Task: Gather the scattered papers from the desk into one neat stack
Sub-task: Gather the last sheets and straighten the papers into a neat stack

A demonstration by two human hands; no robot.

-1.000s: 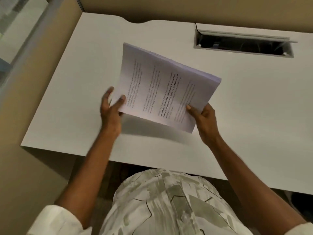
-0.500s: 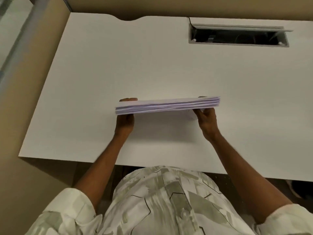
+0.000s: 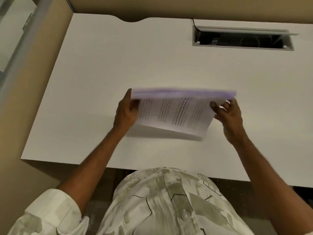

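Observation:
A stack of printed white papers (image 3: 176,114) is held over the middle of the white desk (image 3: 101,65), tilted with its printed face toward me and its thick top edge blurred. My left hand (image 3: 126,112) grips the stack's left side. At the right side my right hand (image 3: 227,114) holds it with thumb in front and fingers behind. The stack's lower edge is close to the desk surface; I cannot tell whether it touches. No loose sheets are visible elsewhere on the desk.
An open cable hatch (image 3: 242,39) with a raised lid is set into the desk at the back right. A tan partition wall (image 3: 25,99) borders the desk on the left and along the back. My patterned shirt fills the bottom of the view.
Half a second ago the stack stood upright on its edge, seen edge-on. Now it has tipped back so its printed face shows, and both hands have shifted slightly along its sides.

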